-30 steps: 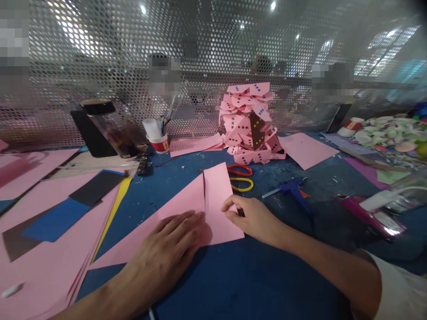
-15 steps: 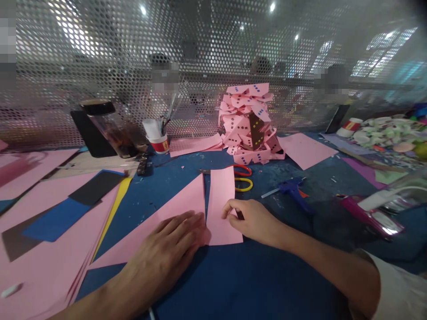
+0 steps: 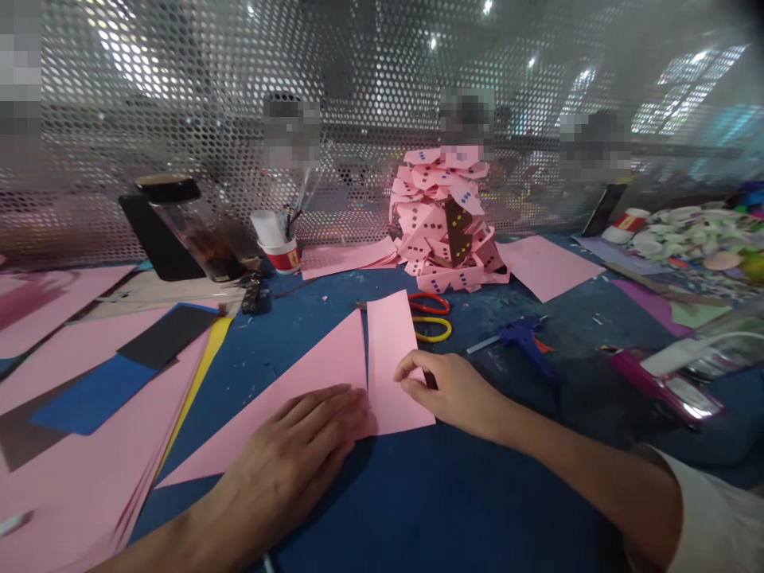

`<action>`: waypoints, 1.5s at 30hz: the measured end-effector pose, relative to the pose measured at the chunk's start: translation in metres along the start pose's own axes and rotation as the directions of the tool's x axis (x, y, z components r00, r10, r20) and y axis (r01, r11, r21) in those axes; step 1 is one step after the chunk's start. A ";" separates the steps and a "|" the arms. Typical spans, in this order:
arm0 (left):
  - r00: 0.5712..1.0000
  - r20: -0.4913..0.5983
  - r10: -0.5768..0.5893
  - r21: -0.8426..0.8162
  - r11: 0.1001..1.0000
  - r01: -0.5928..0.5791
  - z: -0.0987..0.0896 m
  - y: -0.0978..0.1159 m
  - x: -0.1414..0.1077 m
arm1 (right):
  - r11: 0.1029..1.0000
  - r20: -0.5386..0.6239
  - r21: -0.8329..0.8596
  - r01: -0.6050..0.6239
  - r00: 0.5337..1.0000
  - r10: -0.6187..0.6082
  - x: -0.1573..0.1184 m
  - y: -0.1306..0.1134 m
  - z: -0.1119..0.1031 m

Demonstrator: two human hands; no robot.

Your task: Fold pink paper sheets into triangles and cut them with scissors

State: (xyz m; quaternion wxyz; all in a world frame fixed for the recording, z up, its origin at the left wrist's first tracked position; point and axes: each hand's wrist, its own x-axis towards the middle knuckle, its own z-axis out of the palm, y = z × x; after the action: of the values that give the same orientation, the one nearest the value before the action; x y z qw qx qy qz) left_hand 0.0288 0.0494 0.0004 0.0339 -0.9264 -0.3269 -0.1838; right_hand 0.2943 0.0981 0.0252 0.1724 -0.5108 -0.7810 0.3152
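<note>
My left hand point(image 3: 302, 450) lay flat on the pink triangle point(image 3: 316, 358); my right hand point(image 3: 457, 390) curled at the pink strip point(image 3: 389, 338) beside, grip unclear. Their tops were already apart; what remained below was hidden.

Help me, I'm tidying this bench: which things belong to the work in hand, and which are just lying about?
Apparently in use:
pink triangle, under the left hand
pink strip, at the right hand
scissors, perhaps, partly behind the strip

Apparently just lying about:
blue glue gun
lidded bottle
red-and-white cup near the bottle
</note>
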 end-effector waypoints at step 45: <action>0.982 -0.132 0.134 0.030 0.991 -0.131 0.013 -0.020 -0.006 | 0.995 0.030 0.075 0.067 0.997 -0.069 0.002 0.008 0.002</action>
State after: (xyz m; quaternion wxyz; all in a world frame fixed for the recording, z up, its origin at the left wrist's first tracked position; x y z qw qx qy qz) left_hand 0.0163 0.0635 -0.0153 0.0775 -0.9313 -0.2633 -0.2395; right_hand 0.2980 0.1020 0.0185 0.1892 -0.4720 -0.7884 0.3461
